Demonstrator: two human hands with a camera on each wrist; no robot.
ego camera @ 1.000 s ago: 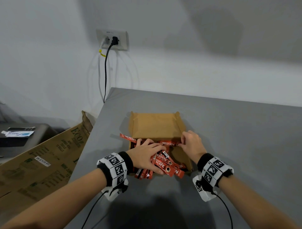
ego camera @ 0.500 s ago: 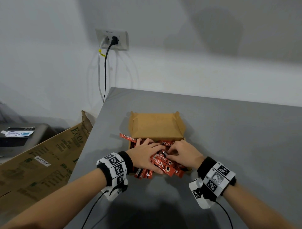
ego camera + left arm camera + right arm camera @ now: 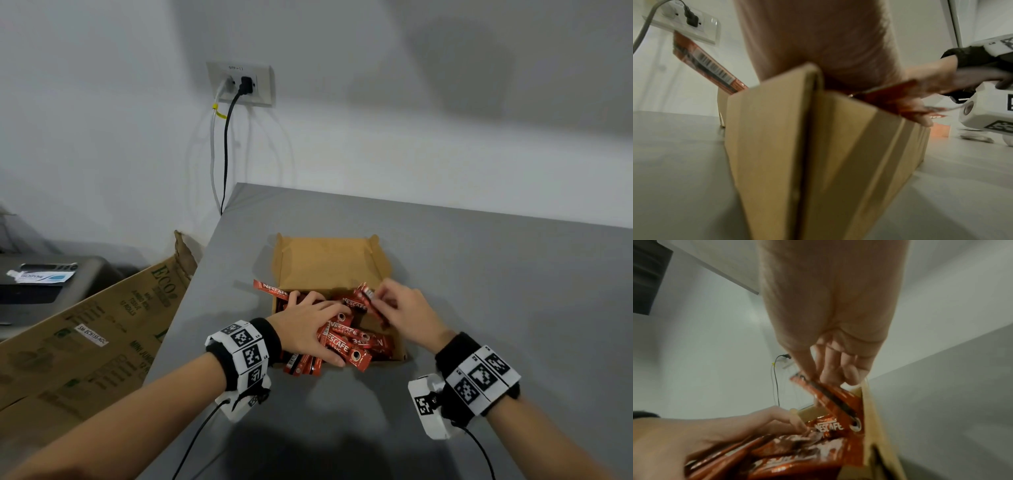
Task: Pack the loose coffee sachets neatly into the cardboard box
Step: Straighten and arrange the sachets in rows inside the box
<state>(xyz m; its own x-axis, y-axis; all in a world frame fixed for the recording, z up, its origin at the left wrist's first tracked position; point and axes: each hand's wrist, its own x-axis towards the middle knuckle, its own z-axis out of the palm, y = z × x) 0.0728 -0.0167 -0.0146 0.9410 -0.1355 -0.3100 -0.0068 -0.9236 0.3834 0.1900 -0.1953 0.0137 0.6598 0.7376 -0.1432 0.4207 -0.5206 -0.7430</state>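
Note:
A shallow brown cardboard box [image 3: 327, 265] with raised flaps sits on the grey table [image 3: 479, 291]. Several red Nescafe sachets [image 3: 346, 342] lie jumbled in its near part, some overhanging the near edge. One sachet [image 3: 272, 290] pokes out over the left wall. My left hand [image 3: 308, 329] lies flat on the pile, fingers spread, pressing it down. My right hand [image 3: 394, 308] pinches one sachet [image 3: 370, 303] between thumb and fingers and holds it tilted just above the pile; the same held sachet [image 3: 830, 395] shows in the right wrist view. The box wall [image 3: 797, 146] fills the left wrist view.
A large flattened carton [image 3: 85, 329] leans against the table's left edge. A wall socket [image 3: 241, 84] with two cables hangs behind. A dark printer-like unit [image 3: 44, 284] stands at the far left. Bare table surface stretches to the right of the box.
My right hand moved from the box's right wall into the pile, then lifted one sachet up and to the right. The left hand stayed pressed on the sachets.

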